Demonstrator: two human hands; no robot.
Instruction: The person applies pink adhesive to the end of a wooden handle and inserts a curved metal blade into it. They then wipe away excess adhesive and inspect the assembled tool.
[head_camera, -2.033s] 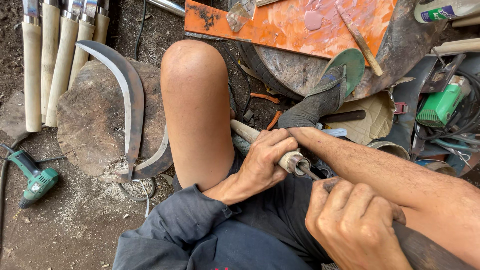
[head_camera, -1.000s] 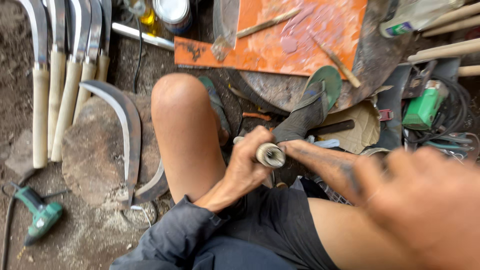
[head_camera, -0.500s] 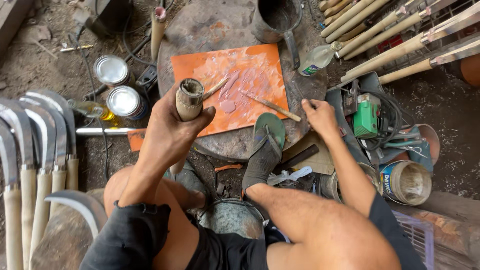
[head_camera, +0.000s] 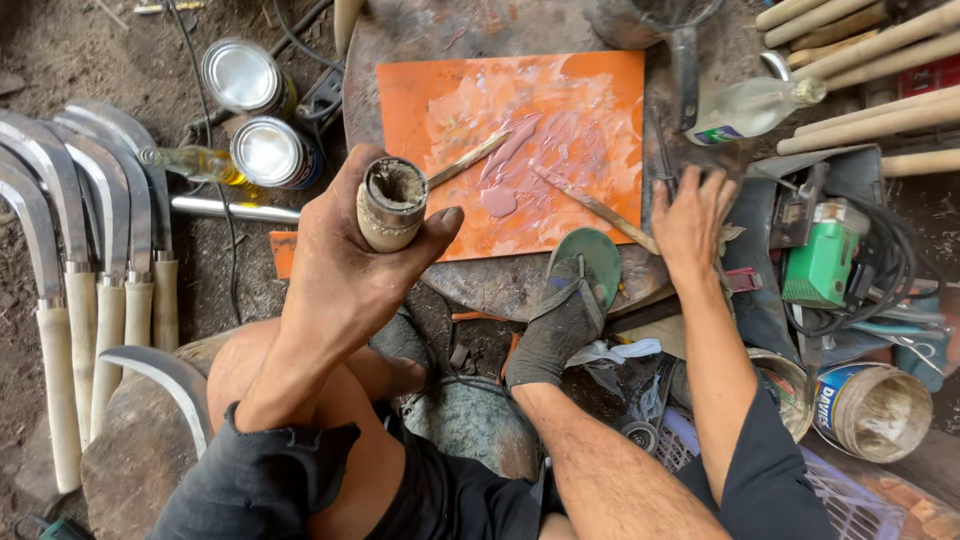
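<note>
My left hand (head_camera: 345, 265) grips a wooden handle (head_camera: 390, 203) with a metal ring at its hollow end, held upright with the opening facing me. My right hand (head_camera: 690, 215) lies with fingers spread on the dark round slab, touching a thin dark tool (head_camera: 664, 150) beside the orange board (head_camera: 520, 140). The board is smeared with pinkish paste (head_camera: 500, 200) and carries two wooden sticks (head_camera: 595, 208). My foot in a green sandal (head_camera: 590, 262) rests on the slab's near edge.
Several sickles with pale wooden handles (head_camera: 85, 300) lie at the left. Two tin cans (head_camera: 270, 150), a small yellow bottle (head_camera: 195, 163) and a metal rod sit beside them. A clear bottle (head_camera: 750, 105), a green power tool (head_camera: 825, 265), a bucket (head_camera: 880, 410) and bare wooden handles (head_camera: 870, 40) crowd the right.
My left hand has lifted the handle up from my lap and turned its hollow end towards me. My right hand has let go and reached out to the slab on the right.
</note>
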